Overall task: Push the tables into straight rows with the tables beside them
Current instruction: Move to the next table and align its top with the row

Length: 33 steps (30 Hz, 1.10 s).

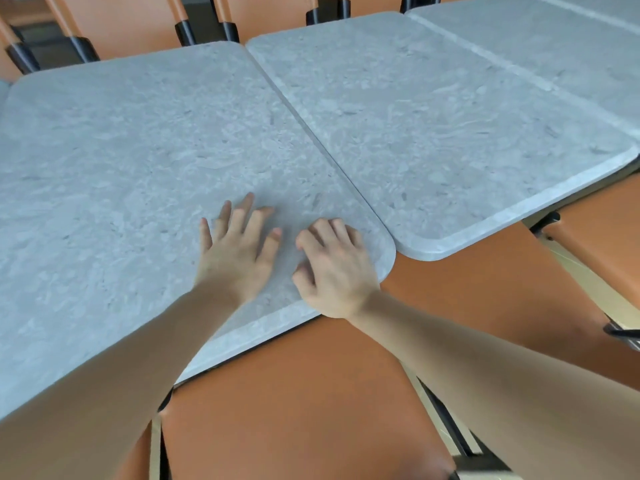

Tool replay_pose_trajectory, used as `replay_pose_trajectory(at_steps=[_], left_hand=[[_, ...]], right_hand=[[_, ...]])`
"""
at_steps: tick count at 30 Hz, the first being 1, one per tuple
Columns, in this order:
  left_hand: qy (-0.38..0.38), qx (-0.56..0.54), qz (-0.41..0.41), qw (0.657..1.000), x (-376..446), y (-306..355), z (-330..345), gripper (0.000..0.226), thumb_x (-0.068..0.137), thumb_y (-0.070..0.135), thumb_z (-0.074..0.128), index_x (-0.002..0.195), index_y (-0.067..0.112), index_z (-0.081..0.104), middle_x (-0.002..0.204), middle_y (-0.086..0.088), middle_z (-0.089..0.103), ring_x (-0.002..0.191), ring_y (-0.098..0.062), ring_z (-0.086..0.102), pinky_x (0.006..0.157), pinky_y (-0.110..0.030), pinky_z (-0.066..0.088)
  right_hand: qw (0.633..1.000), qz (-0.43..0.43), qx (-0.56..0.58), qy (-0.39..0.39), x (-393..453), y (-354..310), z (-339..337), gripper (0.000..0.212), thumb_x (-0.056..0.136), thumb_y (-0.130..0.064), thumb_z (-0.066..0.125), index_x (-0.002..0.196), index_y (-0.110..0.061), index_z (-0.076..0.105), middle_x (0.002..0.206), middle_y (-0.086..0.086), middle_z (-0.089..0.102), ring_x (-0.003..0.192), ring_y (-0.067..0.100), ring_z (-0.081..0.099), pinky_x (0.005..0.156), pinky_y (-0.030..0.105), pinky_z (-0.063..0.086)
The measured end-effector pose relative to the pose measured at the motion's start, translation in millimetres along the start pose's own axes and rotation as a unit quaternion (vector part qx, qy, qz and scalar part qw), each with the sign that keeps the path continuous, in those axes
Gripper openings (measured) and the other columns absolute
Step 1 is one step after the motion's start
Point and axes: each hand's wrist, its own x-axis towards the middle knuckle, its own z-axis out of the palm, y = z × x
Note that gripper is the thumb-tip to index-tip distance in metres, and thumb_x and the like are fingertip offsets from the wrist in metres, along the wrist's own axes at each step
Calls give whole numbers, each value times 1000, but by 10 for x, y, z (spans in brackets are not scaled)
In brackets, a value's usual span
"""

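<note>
A grey stone-look table (114, 161) fills the left and middle of the view. Its right edge touches a second grey table (450, 133), whose near edge sits farther back than the first table's near corner. A third grey table (554, 46) adjoins at the far right. My left hand (239, 247) lies flat on the first table with fingers spread. My right hand (334, 268) rests beside it near the table's front right corner, fingers bent against the top and holding nothing.
An orange chair seat (304, 403) is just below the first table's near edge, and another orange seat (602, 244) sits under the second table. Orange chair backs with black joints (187, 32) line the far side.
</note>
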Motion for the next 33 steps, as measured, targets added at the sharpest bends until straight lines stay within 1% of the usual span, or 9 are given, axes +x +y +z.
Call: replay_pose_trajectory(at_steps=[7,15,21,23,25,27,29,31,33], left_hand=[[-23,46,-37,998,140,105,164,58,100,53,18,157,43,15,169,16,-1,156,-18,-13,124,-54,-9],[-7,27,-38,999,112,112,152,58,99,54,23,156,43,21,169,16,5,157,-16,-8,125,-52,-8],[-14,37,-37,999,110,81,174,58,102,54,21,158,44,15,169,17,-1,156,-15,-12,125,-50,-10],[-15,39,-40,998,125,85,176,56,103,53,22,157,45,15,169,17,-1,156,-15,-12,125,-49,-10],[-17,40,-41,998,123,97,167,54,103,52,22,156,45,15,169,17,-1,156,-14,-11,125,-49,-10],[-14,38,-40,998,123,99,156,54,103,52,23,156,45,17,169,17,0,156,-14,-11,125,-49,-10],[-12,33,-40,999,129,98,150,54,102,52,24,155,45,18,169,18,2,156,-13,-11,126,-49,-9],[-11,30,-41,999,129,102,153,55,101,52,25,155,46,18,168,18,4,156,-12,-10,126,-49,-8],[-11,24,-40,999,138,91,148,55,100,52,26,154,46,20,168,18,5,156,-11,-10,126,-49,-8]], right_hand=[[999,25,6,-44,19,-36,-65,38,73,-28,45,104,-13,62,99,5,54,95,30,51,91,44,45],[995,68,36,-69,-8,-39,-45,43,75,-26,57,116,-12,61,129,10,57,115,28,52,114,49,34],[980,133,143,48,-132,-39,-106,51,87,-34,49,133,-13,53,150,7,39,141,23,35,125,45,12],[910,286,256,158,-289,15,-173,55,91,-30,48,143,-13,45,160,2,22,147,18,24,124,39,17],[770,469,357,244,-391,71,-270,64,93,-35,41,153,-16,32,163,-9,10,145,9,27,122,42,28],[656,553,418,298,-402,187,-259,66,100,-39,37,161,-20,19,165,-15,4,119,-22,43,111,31,39],[613,576,436,319,-330,242,-242,67,103,-40,35,163,-24,10,168,-17,1,114,-35,36,107,16,38],[601,563,455,338,-245,218,-202,72,98,-43,35,163,-31,7,168,-19,2,149,-10,17,124,33,24],[590,563,461,350,-153,182,-106,70,102,-36,36,164,-30,2,170,-17,0,156,4,3,129,40,9]])
